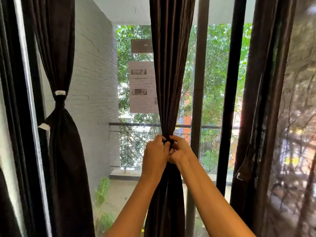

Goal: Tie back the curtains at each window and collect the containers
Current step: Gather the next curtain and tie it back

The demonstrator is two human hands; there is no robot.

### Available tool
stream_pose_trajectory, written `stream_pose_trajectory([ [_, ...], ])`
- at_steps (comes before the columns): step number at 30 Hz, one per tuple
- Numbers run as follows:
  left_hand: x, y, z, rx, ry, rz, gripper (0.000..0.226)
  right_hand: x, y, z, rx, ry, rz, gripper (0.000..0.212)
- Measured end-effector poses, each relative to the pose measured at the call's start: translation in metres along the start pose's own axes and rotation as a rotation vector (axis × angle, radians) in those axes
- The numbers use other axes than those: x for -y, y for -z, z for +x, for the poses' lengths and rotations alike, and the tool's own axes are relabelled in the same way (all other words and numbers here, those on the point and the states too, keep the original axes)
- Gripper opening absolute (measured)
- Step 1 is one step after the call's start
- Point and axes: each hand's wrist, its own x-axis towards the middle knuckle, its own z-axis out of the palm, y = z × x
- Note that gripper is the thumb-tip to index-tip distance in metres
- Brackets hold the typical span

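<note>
Curtain of dark brown satin (pixel 171 82) is hanging vertically straight ahead; I am clenching its gathered waist with left hand (pixel 156 154) and right hand (pixel 179 151), equally near.

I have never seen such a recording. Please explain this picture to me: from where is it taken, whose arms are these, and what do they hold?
There is no machine here. A person wears a camera on the head, so the single picture looks forward and down along that person's own arms. The left hand and the right hand both grip the middle curtain, which is bunched together there. They seem to work something dark between the fingers, perhaps a tie; I cannot tell. No table is in view. The left curtain is already bound with a white band. The right curtain hangs loose. Behind the glass are a balcony railing and a green plant.
</note>
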Motion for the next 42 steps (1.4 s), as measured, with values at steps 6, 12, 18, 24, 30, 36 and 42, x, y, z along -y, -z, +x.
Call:
stream_pose_trajectory([
  [6, -0.001, -0.001, -0.002, -0.033, 0.055, -0.13, 0.017, 0.01, 0.008, 0.004, 0.045, -0.11, -0.04, 0.039],
  [12, -0.018, 0.009, 0.012, -0.103, 0.177, -0.13, 0.034, 0.008, 0.014, 0.009, 0.079, -0.107, -0.187, 0.024],
  [18, -0.025, 0.002, 0.012, -0.124, 0.233, -0.123, 0.031, 0.015, 0.02, 0.005, 0.117, -0.112, -0.265, 0.024],
  [24, -0.021, -0.005, 0.02, -0.103, 0.149, -0.271, 0.011, 0.015, 0.027, 0.001, 0.232, -0.096, -0.164, 0.027],
  [30, -0.007, -0.008, 0.031, -0.063, -0.02, -0.286, 0.008, 0.009, 0.04, 0.009, 0.278, 0.155, -0.378, 0.006],
  [36, 0.004, -0.007, 0.039, 0.042, -0.018, -0.165, 0.007, 0.008, 0.047, 0.02, 0.259, 0.422, -0.641, 0.008],
  [42, -0.001, -0.005, 0.047, 0.132, -0.085, 0.052, 0.027, 0.019, 0.06, 0.033, 0.13, 0.543, -0.956, 0.036],
])
